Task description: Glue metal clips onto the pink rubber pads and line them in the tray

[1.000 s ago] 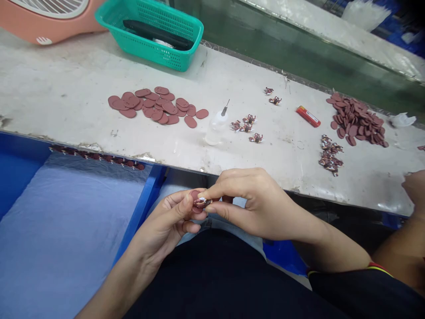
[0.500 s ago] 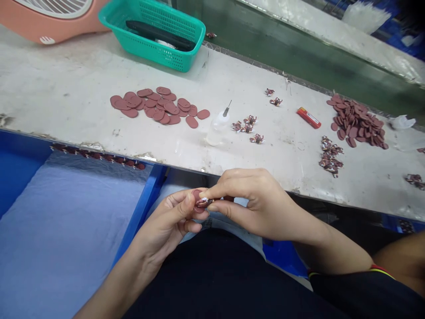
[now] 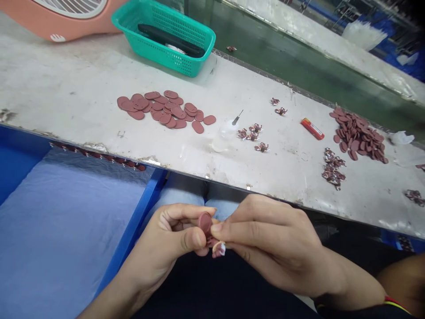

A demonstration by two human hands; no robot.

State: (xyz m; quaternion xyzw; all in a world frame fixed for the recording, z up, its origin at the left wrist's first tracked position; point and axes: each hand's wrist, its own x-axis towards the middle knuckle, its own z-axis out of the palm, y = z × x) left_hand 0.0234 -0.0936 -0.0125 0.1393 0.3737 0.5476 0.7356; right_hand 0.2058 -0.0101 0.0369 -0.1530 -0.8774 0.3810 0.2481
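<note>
Low in front of the bench, both hands meet at a small brown figurine (image 3: 218, 249) with white and yellowish markings and a reddish-brown oval disc (image 3: 205, 221). My left hand (image 3: 172, 237) is closed, with thumb and fingers pinching the disc and the figurine's edge. From the other side my right hand (image 3: 275, 241) pinches the same figurine, thumb against the disc. Fingers hide where figurine and disc meet, so I cannot tell if they are joined. On the bench beyond stand a clear needle-tip bottle (image 3: 224, 138) and several similar figurines (image 3: 254, 131).
Loose oval discs (image 3: 178, 112) lie left of the bottle, with another heap (image 3: 360, 137) at right. A red lighter (image 3: 312, 128), more figurines (image 3: 334, 170), a green basket (image 3: 166, 60) and an orange fan (image 3: 76, 26) are on the bench. Below left is a cloth-lined blue box (image 3: 126, 246).
Both hands have moved lower and turned the piece: the disc now stands higher and the figurine hangs below it. The camera view has shifted slightly.
</note>
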